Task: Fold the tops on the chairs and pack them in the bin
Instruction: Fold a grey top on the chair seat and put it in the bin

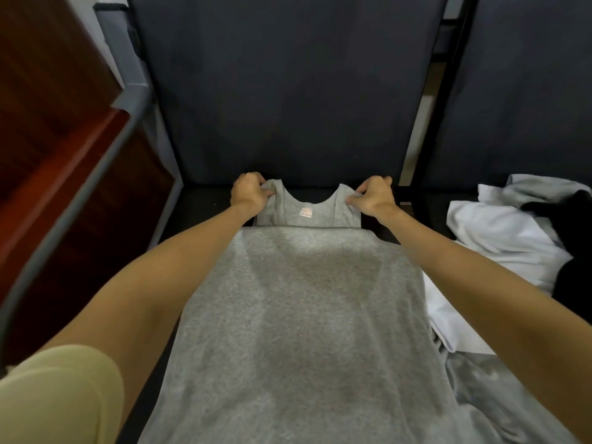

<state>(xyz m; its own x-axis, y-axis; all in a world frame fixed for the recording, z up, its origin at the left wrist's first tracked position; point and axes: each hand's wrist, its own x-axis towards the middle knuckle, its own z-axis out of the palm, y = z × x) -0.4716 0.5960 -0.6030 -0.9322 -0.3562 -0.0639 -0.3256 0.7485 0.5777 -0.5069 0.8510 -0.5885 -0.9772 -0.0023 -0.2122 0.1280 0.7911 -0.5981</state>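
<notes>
Tank top [298,309], grey, lies flat along the chair seat [198,203], its straps at the far end by the dark backrest [288,91]. A straight hem edge crosses just below the neckline, so the lower part looks to be laid over the body already. The left hand [248,195] pinches the left strap between curled fingers [267,190] and thumb; the right hand [373,195] pinches the right strap likewise.

To do this step well, I judge both straps should be drawn level and taut, so the shoulders sit square before the next fold. Pull evenly, or the cloth will skew. Smooth out wrinkles with flat palms, then fold along a straight line.

More tops, white [499,232] and grey [499,398], lie heaped on the next seat at right. A grey-rimmed bin [96,174] seems to stand at left.
</notes>
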